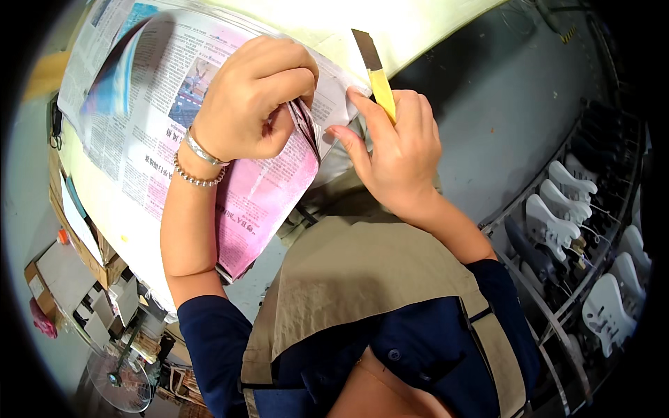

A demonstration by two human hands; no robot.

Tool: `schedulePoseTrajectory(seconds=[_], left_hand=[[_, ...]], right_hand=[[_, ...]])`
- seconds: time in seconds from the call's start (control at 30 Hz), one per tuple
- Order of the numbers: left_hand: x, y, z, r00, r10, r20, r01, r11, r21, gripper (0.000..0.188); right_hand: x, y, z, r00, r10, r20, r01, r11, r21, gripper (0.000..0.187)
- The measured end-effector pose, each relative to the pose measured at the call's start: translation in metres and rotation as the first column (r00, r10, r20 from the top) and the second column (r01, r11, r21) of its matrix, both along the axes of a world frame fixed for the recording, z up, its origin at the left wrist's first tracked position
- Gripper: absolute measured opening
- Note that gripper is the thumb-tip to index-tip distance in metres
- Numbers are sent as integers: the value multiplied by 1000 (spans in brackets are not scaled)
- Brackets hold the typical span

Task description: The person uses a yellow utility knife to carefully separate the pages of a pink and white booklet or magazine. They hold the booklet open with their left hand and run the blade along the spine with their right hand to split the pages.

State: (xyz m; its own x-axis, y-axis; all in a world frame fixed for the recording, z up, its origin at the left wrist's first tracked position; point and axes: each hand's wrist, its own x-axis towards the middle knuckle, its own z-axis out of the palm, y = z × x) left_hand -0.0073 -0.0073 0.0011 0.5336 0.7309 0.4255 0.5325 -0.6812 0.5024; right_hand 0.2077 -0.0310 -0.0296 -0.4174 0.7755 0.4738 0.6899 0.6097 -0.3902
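Observation:
A thick stack of newspaper [139, 139], tinted pink toward its near end, lies across the pale tabletop and hangs over its near edge. My left hand [261, 97], with a bangle and a beaded bracelet at the wrist, is closed on the folded newspaper edge. Beside it, to the right, my right hand [397, 150] holds a knife [383, 94] with a yellow-wrapped handle, its dark blade [365, 49] pointing up and away. The right thumb and index finger reach toward the newspaper's right edge.
The pale tabletop [313, 17] extends behind the newspaper. On the right, a metal rack [540, 306] carries several white guitar-body-shaped pieces [550, 223]. At lower left stand a fan [118, 380] and cardboard boxes [43, 289]. A khaki apron [376, 279] covers my front.

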Motion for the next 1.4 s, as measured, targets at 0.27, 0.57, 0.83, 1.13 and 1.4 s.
schedulePoseTrajectory(seconds=[0.27,0.57,0.83,1.13,1.4], left_hand=[[6,0,3,1000,5,3,-6,1000,24,21],[11,-3,4,994,39,-99,-38,999,13,23],[12,-1,2,998,24,-58,-25,1000,-5,23],[6,2,3,999,-5,-52,7,999,34,16],[3,-1,10,999,9,-34,-7,999,52,18]], right_hand=[[-7,-3,-6,995,83,-61,-86,995,-51,38],[2,5,-5,992,-35,-124,16,988,-153,44],[1,7,-4,970,-59,-238,-27,938,-346,39],[-3,9,-5,930,-46,-365,-106,917,-384,34],[-11,27,-2,884,-43,-466,-228,830,-508,21]])
